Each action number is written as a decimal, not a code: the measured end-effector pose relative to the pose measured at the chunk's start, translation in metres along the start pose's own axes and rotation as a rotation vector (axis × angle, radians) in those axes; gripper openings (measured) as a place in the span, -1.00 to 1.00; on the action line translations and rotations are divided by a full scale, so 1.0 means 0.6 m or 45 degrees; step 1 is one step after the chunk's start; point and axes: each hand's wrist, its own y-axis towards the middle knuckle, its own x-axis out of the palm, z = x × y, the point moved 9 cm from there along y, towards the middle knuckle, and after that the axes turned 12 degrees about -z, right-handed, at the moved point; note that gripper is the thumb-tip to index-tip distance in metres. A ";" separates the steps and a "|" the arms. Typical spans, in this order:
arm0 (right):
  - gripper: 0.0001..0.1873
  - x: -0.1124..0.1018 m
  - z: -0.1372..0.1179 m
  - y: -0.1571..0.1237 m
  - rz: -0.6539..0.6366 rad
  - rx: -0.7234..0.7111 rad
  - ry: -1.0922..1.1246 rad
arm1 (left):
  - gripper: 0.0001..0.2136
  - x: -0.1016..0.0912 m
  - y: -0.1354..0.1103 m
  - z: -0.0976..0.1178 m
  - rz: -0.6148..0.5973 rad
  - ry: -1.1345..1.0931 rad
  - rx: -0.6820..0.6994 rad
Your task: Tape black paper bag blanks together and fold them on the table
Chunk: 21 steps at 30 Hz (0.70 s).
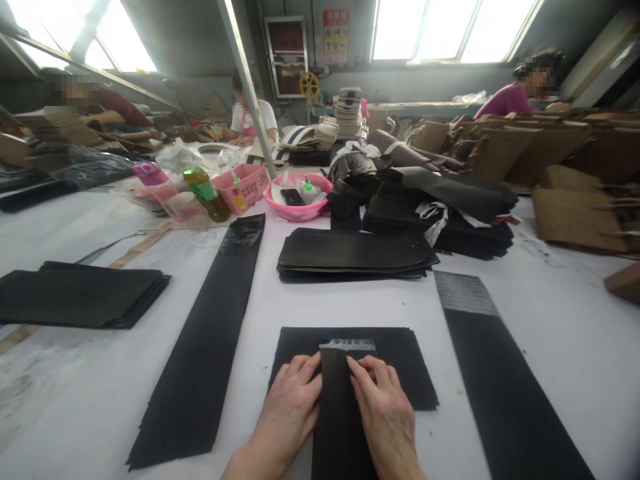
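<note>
Black sheets (83,294) lay stacked at the desk's (550,333) left. Nearer, our left hand (293,407) and right hand (383,407) pressed flat, fingers released, on a narrow black strip (340,413) laid over a black sheet (400,367) before us.

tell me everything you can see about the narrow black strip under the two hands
The narrow black strip is a long, flat, matte piece that looks like paper or card. It lies lengthwise toward the camera over a wider black sheet on the white table, its near end running out of view. Its far end carries a shiny, glue-like band. The left hand and right hand press flat on its two edges.
</note>
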 end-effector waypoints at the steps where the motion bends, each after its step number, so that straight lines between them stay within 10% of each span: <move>1: -0.69 -0.001 -0.001 0.000 0.000 0.000 0.006 | -0.56 -0.004 -0.001 0.001 0.034 -0.048 -0.004; 11: -0.70 -0.004 0.000 0.001 -0.021 0.026 0.048 | -0.57 -0.001 -0.003 0.008 0.324 -0.175 -0.033; 21: -0.70 -0.005 -0.002 0.001 0.000 0.003 0.033 | -0.73 -0.012 0.000 -0.008 0.237 -0.610 -0.166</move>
